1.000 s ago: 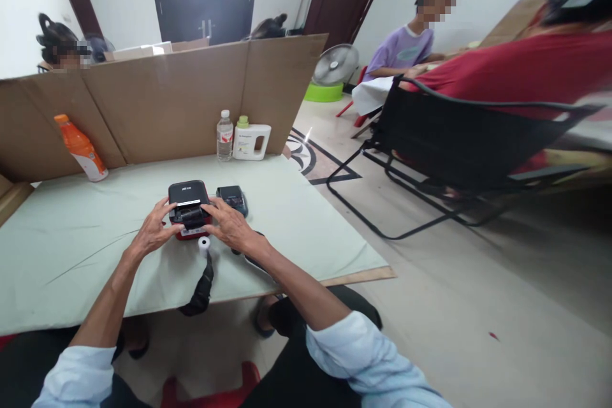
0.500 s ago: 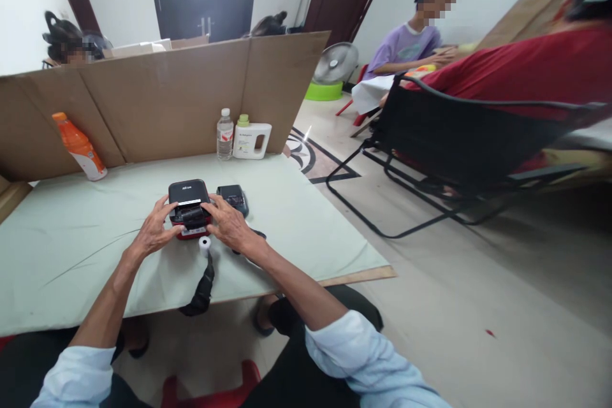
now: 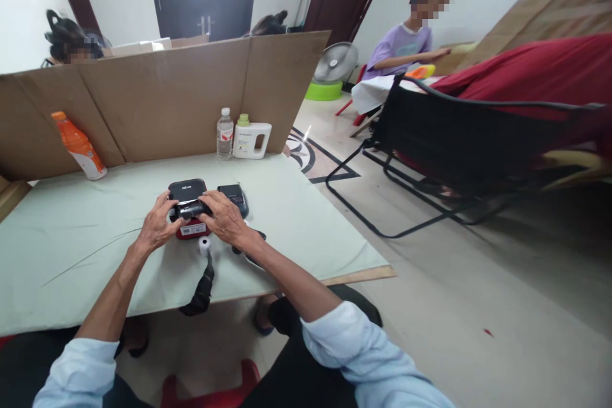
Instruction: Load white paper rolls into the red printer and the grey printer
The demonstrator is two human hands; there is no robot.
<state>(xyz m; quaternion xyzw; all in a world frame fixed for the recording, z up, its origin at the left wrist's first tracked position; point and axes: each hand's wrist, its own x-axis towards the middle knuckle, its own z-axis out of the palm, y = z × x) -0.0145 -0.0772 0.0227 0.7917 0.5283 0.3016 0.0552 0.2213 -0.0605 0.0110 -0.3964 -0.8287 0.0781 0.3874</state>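
Observation:
A small black and red printer (image 3: 187, 192) sits on the pale green table (image 3: 296, 217) in front of me. My left hand (image 3: 157, 227) grips its left side and my right hand (image 3: 222, 217) grips its right side, fingers on the black flap at its front. A small white paper roll (image 3: 204, 245) lies just in front of the printer, by my right wrist. A second, smaller black device (image 3: 234, 194) stands right of the printer. A black strap (image 3: 203, 291) hangs over the table's front edge.
A cardboard screen (image 3: 157, 95) stands along the table's back. By it are an orange bottle (image 3: 79, 146), a water bottle (image 3: 224, 134) and a white jug (image 3: 251, 138). A black folding chair (image 3: 444, 140) holding a person in red is at right; other people sit beyond.
Both hands have shifted slightly up on the printer and the black flap at its front has swung up. The person in red has leaned further out of view.

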